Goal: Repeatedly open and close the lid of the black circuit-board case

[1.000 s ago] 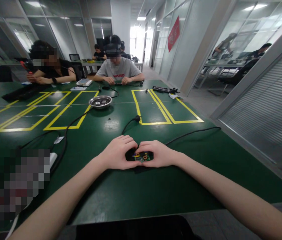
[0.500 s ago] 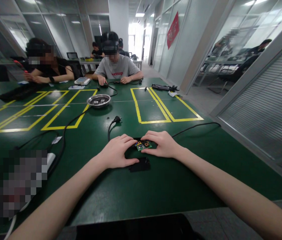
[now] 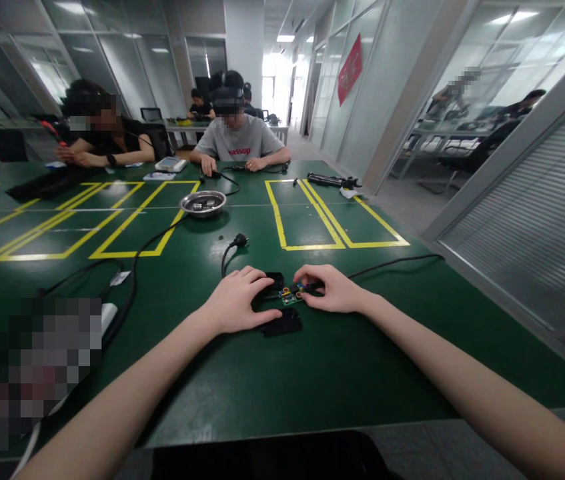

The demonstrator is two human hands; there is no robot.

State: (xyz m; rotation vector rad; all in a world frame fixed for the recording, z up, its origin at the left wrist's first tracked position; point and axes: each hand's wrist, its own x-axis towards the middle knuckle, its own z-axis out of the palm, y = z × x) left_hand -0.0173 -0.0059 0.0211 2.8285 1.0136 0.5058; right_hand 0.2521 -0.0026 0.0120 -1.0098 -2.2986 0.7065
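Note:
A small green circuit board (image 3: pixel 289 295) with copper coils lies between my hands on the green table (image 3: pixel 312 373). My left hand (image 3: pixel 239 301) rests with curled fingers over a black casing half (image 3: pixel 273 282). My right hand (image 3: pixel 327 289) pinches the board's right end, where a black cable (image 3: pixel 392 263) leaves toward the right. A second black casing piece (image 3: pixel 282 323) lies flat just in front of the board, under my left thumb.
A black plug (image 3: pixel 239 241) on a cord lies behind my left hand. A metal bowl (image 3: pixel 203 203) sits farther back among yellow floor-tape rectangles (image 3: pixel 307 220). Two people sit at the far edge; a power strip (image 3: pixel 107 315) and cables are at left.
The board has come out of the cupped hands and away from the lower casing piece, which now lies exposed in front. The plug and cord shifted left, nearer my left hand.

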